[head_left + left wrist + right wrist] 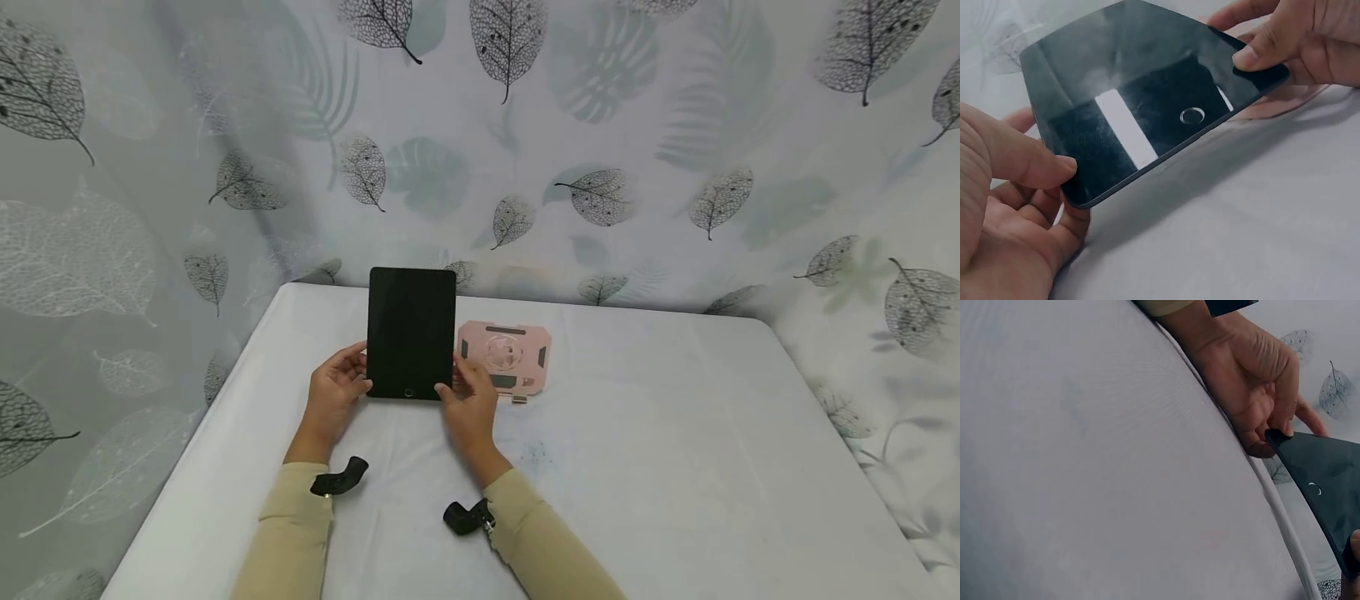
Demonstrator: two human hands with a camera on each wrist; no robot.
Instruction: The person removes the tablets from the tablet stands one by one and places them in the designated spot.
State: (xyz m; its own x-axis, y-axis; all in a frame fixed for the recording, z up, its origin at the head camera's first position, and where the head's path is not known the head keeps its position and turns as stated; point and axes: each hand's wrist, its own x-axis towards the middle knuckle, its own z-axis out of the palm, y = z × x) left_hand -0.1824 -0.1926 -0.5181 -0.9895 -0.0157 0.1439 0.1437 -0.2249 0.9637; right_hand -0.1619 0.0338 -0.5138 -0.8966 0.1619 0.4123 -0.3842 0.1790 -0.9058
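A black tablet [411, 333] is held up by both hands, its dark screen facing the person and its round home button [1192, 116] at the near end. My left hand [333, 396] pinches the lower left corner, thumb on the screen side and fingers curled behind. At the lower right corner, my right hand [472, 408] grips in the same way. In the left wrist view a gap with shadow shows under the tablet's near edge. A pink tablet case [536, 354] with dark patches and a round ring part lies on the table, partly hidden behind my right hand.
A white cloth covers the table [675, 450]. Behind and beside it hangs a leaf-patterned curtain [450, 183]. Black wrist-camera mounts [341, 477] sit at both sleeve cuffs.
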